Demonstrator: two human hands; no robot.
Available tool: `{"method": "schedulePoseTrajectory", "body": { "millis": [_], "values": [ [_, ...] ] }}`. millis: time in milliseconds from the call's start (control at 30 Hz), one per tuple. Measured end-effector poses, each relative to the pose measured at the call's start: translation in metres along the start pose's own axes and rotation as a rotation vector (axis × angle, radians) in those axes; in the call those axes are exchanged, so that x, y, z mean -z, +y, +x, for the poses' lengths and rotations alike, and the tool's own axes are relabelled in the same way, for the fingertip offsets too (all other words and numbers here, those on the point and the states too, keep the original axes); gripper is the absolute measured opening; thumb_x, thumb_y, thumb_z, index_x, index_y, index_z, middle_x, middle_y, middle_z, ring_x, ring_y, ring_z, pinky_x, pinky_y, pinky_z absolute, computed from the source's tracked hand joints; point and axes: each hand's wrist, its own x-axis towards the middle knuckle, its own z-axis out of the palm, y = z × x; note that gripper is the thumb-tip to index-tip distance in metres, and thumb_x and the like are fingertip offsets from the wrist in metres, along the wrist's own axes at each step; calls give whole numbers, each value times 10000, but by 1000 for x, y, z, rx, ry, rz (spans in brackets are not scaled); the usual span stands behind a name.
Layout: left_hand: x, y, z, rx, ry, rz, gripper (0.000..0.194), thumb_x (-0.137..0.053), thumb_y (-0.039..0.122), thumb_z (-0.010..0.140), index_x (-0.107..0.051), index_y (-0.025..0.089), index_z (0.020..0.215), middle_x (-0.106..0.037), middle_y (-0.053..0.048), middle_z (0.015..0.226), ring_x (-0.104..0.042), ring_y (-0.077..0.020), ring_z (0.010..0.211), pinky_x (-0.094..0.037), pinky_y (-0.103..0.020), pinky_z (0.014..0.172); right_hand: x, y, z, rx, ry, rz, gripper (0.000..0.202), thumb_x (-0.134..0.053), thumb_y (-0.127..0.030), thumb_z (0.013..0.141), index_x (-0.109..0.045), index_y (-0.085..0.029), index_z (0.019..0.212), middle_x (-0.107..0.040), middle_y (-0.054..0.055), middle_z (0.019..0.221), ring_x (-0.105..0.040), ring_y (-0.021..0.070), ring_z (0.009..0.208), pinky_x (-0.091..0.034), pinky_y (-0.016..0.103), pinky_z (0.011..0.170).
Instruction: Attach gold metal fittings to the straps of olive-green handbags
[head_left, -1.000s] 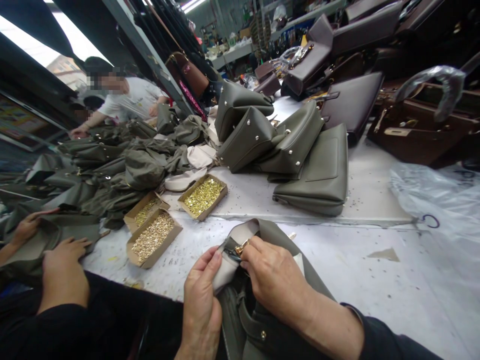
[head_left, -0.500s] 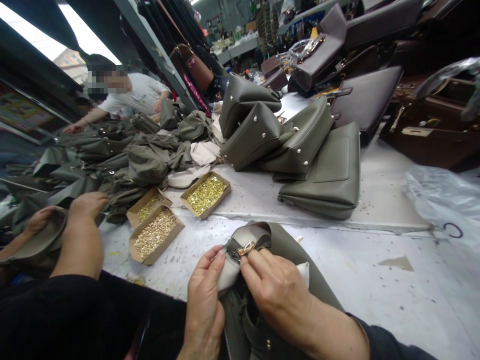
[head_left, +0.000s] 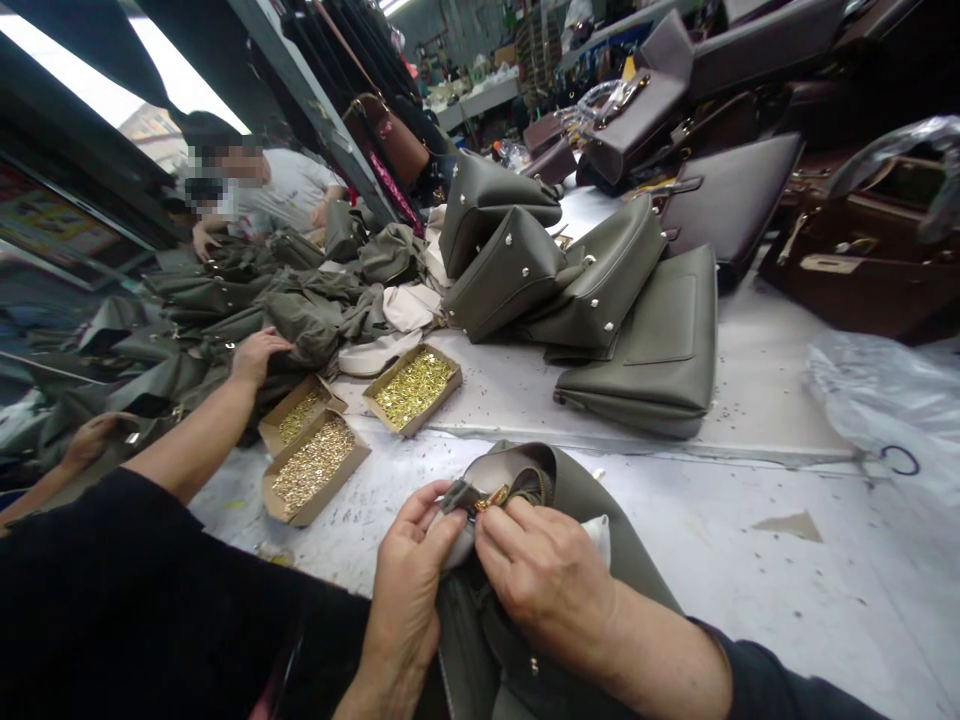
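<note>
An olive-green handbag [head_left: 626, 550] with a pale lining lies at the table's near edge, its mouth turned up toward me. My left hand [head_left: 405, 585] is closed, pinching the end of the bag's zipper strip between thumb and fingers. Opposite it, my right hand [head_left: 551, 575] is closed on a small gold zipper pull [head_left: 491, 497] at that strip. The fingertips partly cover the pull. Zipper tape [head_left: 534, 482] with gold teeth curls up just behind my right fingers.
Beyond the bag stand cardboard boxes of small gold metal pieces [head_left: 365, 470]. Finished-looking olive bags [head_left: 645, 330] are stacked behind, brown bags [head_left: 847, 255] at right. A co-worker's arm [head_left: 217, 420] reaches across on the left toward piled olive bags [head_left: 217, 290]. Clear plastic [head_left: 885, 400] lies at right.
My hands stay at the zipper; the gold pull has tilted slightly and more toothed tape shows. The near co-worker's arm has reached farther forward. The far person has drawn an arm in.
</note>
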Motion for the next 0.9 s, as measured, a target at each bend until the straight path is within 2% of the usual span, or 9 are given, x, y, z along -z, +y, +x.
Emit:
{"method": "schedulePoseTrajectory", "body": {
  "millis": [167,300,433,533,700,900],
  "values": [
    [-2,5,6,24,-48,54,530,-860,290,588,-609,151,1034,-736,-17,826,-664,-122,703,-514,-173,653,-2,0,0,-11,3,-14,191,-508,-89,951,-561,-179,792,-543,32,778,-484,198,690,-356,346,556],
    [0,10,10,-114,-58,195,473,-831,307,613,-631,150,1012,-748,-45,915,-694,-166,838,-535,-220,764,-7,1,4,-32,8,-16,159,-579,-101,927,-548,-184,794,-544,27,794,-494,197,708,-357,345,555],
    [4,11,12,-313,15,405,409,-765,329,653,-664,158,1011,-746,-70,1010,-686,-228,990,-506,-330,965,-11,-1,9,-67,15,-7,144,-631,-136,926,-552,-187,817,-556,20,818,-504,192,715,-364,344,559],
    [3,10,9,-386,91,509,395,-719,349,662,-678,173,1013,-738,-77,1048,-672,-266,1040,-478,-400,1022,-12,-1,10,-85,10,-2,146,-658,-147,918,-555,-190,823,-560,18,827,-511,195,718,-372,346,564],
    [-5,4,4,-496,201,589,362,-674,352,660,-691,195,986,-732,-68,1026,-670,-281,1021,-474,-431,997,-10,0,10,-91,2,18,149,-664,-145,917,-554,-193,829,-567,15,832,-523,193,728,-382,343,568],
    [-9,-5,5,-556,316,581,276,-661,349,644,-692,208,879,-734,-40,913,-675,-257,921,-490,-383,901,-10,1,9,-126,-23,12,142,-650,-142,928,-555,-196,835,-569,17,824,-526,194,717,-374,339,563]
  ]
}}
